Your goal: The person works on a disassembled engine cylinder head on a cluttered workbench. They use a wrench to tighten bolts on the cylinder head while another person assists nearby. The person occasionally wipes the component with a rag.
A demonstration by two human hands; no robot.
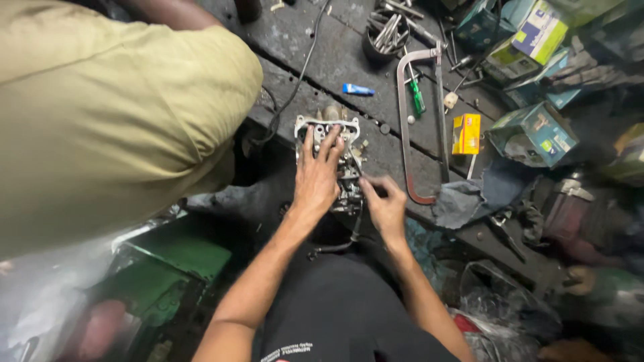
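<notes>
A grey metal carburettor-like part (333, 127) rests at the edge of a dark wooden workbench (322, 53). My left hand (316, 175) lies flat over the part, fingers spread across its top plate. My right hand (384, 204) pinches something small at the part's right side; what it holds is too small to tell. A thin black hose (335, 247) hangs from the part toward my lap.
A person in an olive shirt (100, 114) leans in at the left. On the bench lie a hacksaw (409, 121), a green screwdriver (417, 97), a blue tube (358, 89), a yellow box (465, 133), a tin of tools (388, 33) and teal boxes (533, 131). A grey rag (469, 194) sits right.
</notes>
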